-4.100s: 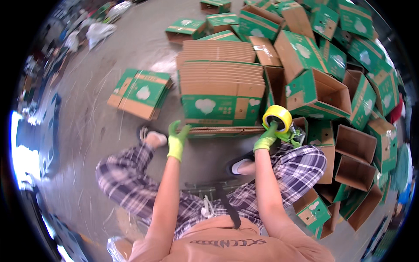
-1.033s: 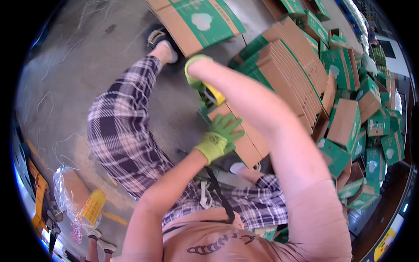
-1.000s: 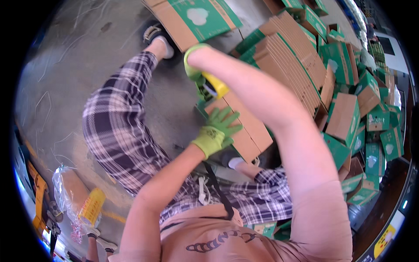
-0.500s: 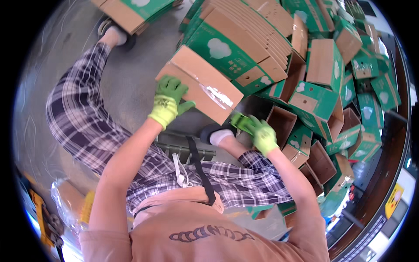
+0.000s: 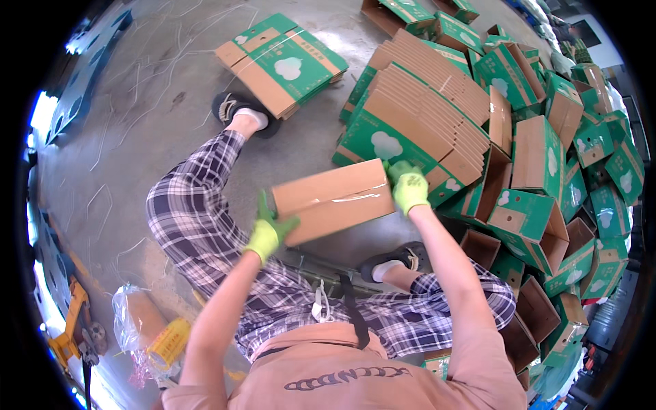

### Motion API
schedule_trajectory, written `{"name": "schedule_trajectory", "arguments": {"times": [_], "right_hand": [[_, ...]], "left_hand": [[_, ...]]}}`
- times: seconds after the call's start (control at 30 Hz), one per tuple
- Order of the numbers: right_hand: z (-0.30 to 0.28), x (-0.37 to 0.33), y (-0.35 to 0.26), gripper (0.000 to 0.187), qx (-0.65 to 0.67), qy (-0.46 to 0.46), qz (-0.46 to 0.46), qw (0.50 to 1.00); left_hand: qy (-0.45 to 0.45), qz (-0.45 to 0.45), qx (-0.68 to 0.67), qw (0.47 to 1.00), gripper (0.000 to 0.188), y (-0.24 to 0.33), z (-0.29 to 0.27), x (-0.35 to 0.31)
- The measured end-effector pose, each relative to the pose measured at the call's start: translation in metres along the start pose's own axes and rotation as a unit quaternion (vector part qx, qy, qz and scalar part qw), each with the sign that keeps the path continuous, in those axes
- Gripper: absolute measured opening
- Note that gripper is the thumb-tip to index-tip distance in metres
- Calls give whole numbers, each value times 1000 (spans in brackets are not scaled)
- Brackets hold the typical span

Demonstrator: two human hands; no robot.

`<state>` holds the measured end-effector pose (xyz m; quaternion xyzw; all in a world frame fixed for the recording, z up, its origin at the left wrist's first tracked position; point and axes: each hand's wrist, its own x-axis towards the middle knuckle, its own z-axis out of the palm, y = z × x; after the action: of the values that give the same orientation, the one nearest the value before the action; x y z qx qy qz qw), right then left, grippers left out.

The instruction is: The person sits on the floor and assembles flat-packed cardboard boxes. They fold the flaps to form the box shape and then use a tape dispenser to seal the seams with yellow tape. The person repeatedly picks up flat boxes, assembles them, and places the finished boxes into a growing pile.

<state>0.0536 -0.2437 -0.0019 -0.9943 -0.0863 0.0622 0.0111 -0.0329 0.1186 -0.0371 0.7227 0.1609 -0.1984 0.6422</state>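
A closed brown cardboard box [image 5: 333, 199], with shiny clear tape along its seam, is between my two gloved hands over the floor between my legs. My left hand [image 5: 269, 229] grips its left end, thumb on the near side and fingers along the end. At the far right corner my right hand [image 5: 408, 184] holds the box, its fingertips partly hidden behind the edge. Both gloves are yellow-green with darker green fingers. Just beyond the box leans a stack of flattened green-and-brown cartons [image 5: 410, 130].
Another strapped bundle of flat cartons [image 5: 287, 65] lies beyond my left foot. Opened green cartons [image 5: 526, 222] are heaped on the right. A plastic-wrapped roll [image 5: 140, 314] and a yellow roll [image 5: 169, 344] lie at lower left, near an orange metal tool [image 5: 68, 324].
The box has turned so its right end points up and away. My left hand went from its top to its left end. My right hand, earlier with a green tape dispenser, now grips the box.
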Motion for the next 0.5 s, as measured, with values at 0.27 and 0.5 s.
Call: {"name": "schedule_trajectory", "arguments": {"times": [0.27, 0.5], "right_hand": [[-111, 71, -76, 29, 116, 104, -50, 986], [6, 177, -205, 34, -20, -271, -69, 960]], "left_hand": [[13, 206, 461, 863, 79, 37, 46, -43], [-14, 223, 425, 877, 66, 29, 52, -35]]}}
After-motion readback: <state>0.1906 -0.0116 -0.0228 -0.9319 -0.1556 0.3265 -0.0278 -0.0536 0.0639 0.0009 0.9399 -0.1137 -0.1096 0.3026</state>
